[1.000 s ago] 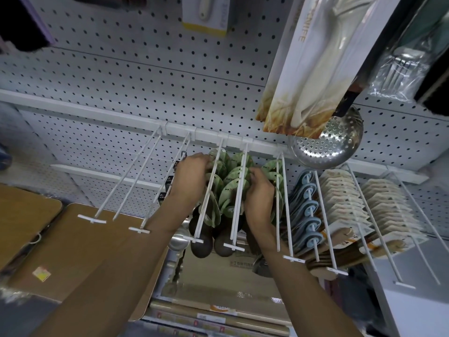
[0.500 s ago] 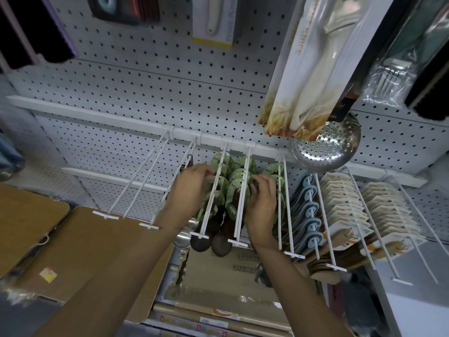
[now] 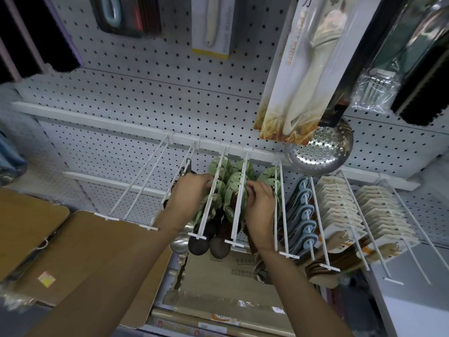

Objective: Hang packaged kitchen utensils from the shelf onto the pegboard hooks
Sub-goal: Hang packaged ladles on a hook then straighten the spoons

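Several dark wooden spoons with green card tags [image 3: 234,184] hang on two white pegboard hooks [image 3: 237,203] at the middle of the white pegboard [image 3: 150,98]. My left hand [image 3: 190,192] grips the tags on the left hook. My right hand [image 3: 261,203] pinches a green tag beside the right hook. The spoon bowls [image 3: 209,244] dangle below the hook ends. My fingers hide which single tag each hand holds.
Two bare double hooks [image 3: 136,190] stick out at the left. Blue-tagged utensils [image 3: 306,215] and beige carded packs [image 3: 340,215] fill hooks at the right. A steel skimmer [image 3: 320,152] and a boxed fruit knife [image 3: 306,69] hang above. Brown boards [image 3: 73,251] and boxes [image 3: 230,288] lie below.
The view has shifted down a little, so the hooks and both hands sit lower in frame. My hands stay on the green-tagged spoons, fingers working slightly deeper along the hooks.
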{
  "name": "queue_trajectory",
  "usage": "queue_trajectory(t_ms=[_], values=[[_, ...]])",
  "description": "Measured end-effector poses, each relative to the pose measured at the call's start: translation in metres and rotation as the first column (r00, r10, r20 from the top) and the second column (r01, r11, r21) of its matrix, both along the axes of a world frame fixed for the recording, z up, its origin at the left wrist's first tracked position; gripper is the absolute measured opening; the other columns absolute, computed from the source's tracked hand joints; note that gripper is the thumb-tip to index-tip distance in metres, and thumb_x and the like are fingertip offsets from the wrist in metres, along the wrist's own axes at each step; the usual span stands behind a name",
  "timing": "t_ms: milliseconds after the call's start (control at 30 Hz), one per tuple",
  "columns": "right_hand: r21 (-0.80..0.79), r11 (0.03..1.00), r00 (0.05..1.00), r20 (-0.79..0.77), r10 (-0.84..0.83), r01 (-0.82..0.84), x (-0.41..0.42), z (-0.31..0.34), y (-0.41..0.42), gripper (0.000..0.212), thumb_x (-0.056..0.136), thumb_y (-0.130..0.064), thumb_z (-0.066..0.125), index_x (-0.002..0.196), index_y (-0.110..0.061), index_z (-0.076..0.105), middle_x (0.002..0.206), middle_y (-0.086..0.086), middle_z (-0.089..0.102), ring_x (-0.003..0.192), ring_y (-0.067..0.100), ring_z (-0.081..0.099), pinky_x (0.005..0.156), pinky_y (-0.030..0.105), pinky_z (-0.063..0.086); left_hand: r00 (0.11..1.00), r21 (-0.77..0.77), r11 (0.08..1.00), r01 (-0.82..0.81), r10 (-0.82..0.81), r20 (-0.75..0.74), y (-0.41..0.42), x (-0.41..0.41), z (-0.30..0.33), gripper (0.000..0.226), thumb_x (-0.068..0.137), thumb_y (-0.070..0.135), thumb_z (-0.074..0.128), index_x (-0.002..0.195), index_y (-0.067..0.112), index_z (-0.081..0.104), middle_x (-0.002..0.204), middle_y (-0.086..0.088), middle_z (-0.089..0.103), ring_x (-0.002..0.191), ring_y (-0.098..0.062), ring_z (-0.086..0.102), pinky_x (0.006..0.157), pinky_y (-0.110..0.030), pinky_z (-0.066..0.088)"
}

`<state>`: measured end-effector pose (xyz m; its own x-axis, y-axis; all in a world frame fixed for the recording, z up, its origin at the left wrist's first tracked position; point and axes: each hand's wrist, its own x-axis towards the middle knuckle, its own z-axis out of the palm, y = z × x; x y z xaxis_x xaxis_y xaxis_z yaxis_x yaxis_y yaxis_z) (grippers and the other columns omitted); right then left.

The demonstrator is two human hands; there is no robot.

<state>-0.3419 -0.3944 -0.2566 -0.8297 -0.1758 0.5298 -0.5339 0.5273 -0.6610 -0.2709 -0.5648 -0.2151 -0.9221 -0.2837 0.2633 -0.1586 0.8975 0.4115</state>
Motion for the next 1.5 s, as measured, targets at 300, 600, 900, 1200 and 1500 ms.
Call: queue_trajectory(t_ms=[300, 600, 900, 1200, 1500], values=[[0.046, 0.999, 1.000, -0.002, -0.012, 0.012, 0.009, -0.002, 0.002, 0.037, 0.082, 0.022, 0.046, 0.100, -0.004, 0.066, 0.094, 0.005, 0.059, 0.092, 0.011, 0.043, 0.080, -0.001, 0.031, 1.000, -0.107, 0.994, -0.007, 0.003, -0.030, 0.004, 0.011, 0.000, 0.022, 0.086, -0.004, 0.059, 0.089, 0.015, 0.069, 0.068, -0.005, 0.068, 0.063, -0.027, 0.067, 0.058, -0.032, 0.051], [0.039, 0.999, 1.000, -0.021, 0.006, -0.005, 0.016, -0.002, 0.007, 0.029, 0.090, 0.016, 0.046, 0.100, -0.002, 0.066, 0.094, 0.006, 0.060, 0.092, 0.015, 0.048, 0.080, 0.001, 0.033, 1.000, -0.130, 0.992, -0.010, 0.006, -0.028, 0.007, 0.018, 0.006, 0.032, 0.088, -0.005, 0.054, 0.070, 0.019, 0.046, 0.061, -0.003, 0.058, 0.059, -0.029, 0.062, 0.056, -0.037, 0.052], [-0.106, 0.992, 0.996, 0.063, 0.070, -0.063, 0.040, -0.009, 0.013, 0.056, 0.085, 0.026, 0.042, 0.132, -0.001, 0.056, 0.132, 0.004, 0.045, 0.124, 0.006, 0.044, 0.110, 0.012, 0.033, 0.998, -0.192, 0.981, 0.018, -0.029, -0.056, 0.011, 0.039, -0.001, 0.075, 0.068, -0.018, 0.054, 0.131, 0.022, 0.059, 0.096, -0.006, 0.071, 0.066, -0.033, 0.068, 0.053, -0.037, 0.054], [-0.049, 0.999, 0.992, 0.123, 0.027, -0.021, 0.037, -0.019, 0.011, 0.023, 0.094, 0.006, 0.053, 0.113, -0.001, 0.064, 0.104, 0.008, 0.057, 0.096, 0.017, 0.055, 0.088, 0.027, 0.048, 0.997, -0.102, 0.995, 0.012, -0.005, 0.077, 0.019, 0.050, 0.004, 0.037, 0.092, 0.014, 0.058, 0.129, 0.020, 0.063, 0.108, -0.011, 0.072, 0.097, -0.036, 0.068, 0.076, -0.038, 0.052], [-0.114, 0.993, 0.970, 0.237, 0.050, -0.024, 0.036, -0.017, 0.011, 0.020, 0.097, 0.008, 0.043, 0.085, 0.005, 0.058, 0.079, 0.025, 0.057, 0.069, 0.022, 0.044, 0.060, 0.016, 0.023, 0.994, -0.019, 0.999, -0.046, 0.048, 0.097, 0.014, 0.046, 0.002, 0.021, 0.089, 0.003, 0.057, 0.100, 0.013, 0.071, 0.086, -0.015, 0.072, 0.083, -0.036, 0.068, 0.069, -0.040, 0.054]])
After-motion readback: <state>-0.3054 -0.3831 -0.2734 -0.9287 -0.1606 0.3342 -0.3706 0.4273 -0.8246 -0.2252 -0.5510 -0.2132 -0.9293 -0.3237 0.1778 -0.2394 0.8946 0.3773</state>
